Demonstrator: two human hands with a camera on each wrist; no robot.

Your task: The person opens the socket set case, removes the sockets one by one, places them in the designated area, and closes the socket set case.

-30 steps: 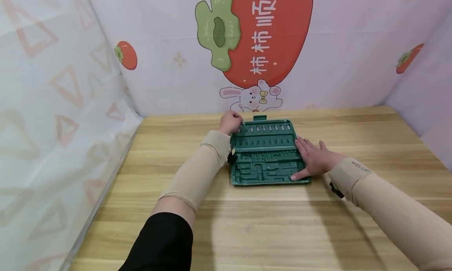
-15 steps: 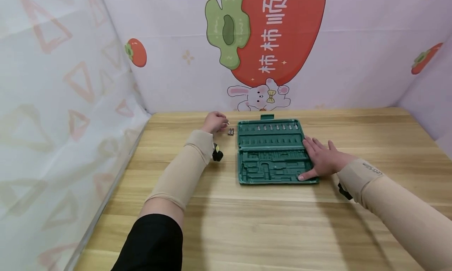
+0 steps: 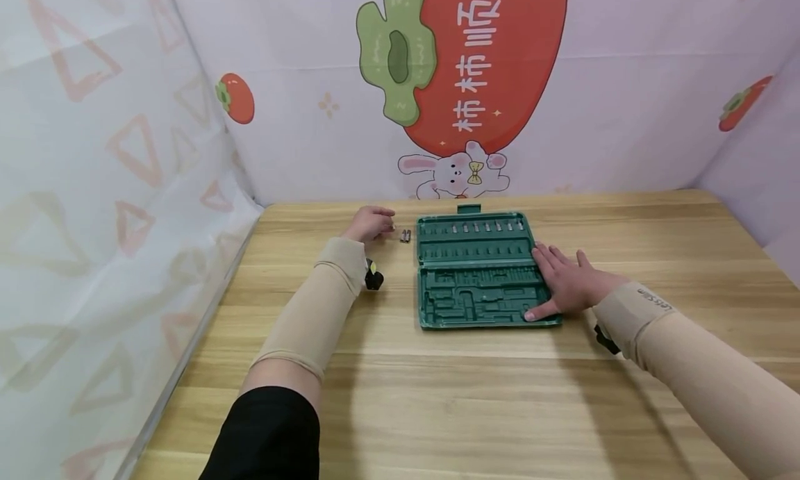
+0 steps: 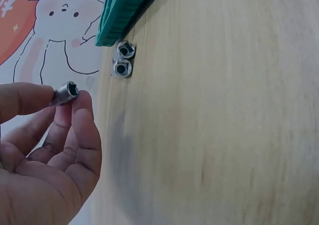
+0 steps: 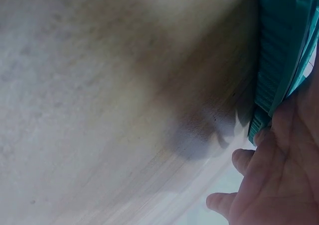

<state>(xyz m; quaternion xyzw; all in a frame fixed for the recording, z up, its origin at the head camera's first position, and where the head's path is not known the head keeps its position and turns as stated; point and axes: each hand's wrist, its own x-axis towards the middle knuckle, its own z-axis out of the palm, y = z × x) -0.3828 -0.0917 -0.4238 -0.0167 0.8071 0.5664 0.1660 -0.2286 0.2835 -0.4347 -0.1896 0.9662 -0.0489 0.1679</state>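
Observation:
An open green socket case (image 3: 481,265) lies on the table in the head view, with a row of small metal sockets (image 3: 487,227) in its upper half and mostly vacant moulded recesses below. My left hand (image 3: 370,224) is off to the case's left, pinching one metal socket (image 4: 66,93) between thumb and fingers. Two more sockets (image 4: 123,58) sit side by side on the table between that hand and the case. At the case's right edge, my right hand (image 3: 571,284) rests with fingers spread, thumb over the lower corner.
The wooden table (image 3: 437,403) runs back to a printed cloth wall (image 3: 300,133). A white cloth (image 3: 112,258) hangs along the left side. The case's latch tab (image 3: 469,208) sticks out toward the back wall.
My left hand has moved left, from the case's upper left corner to beyond the two loose sockets, which have come into sight. My right hand has stayed on the case.

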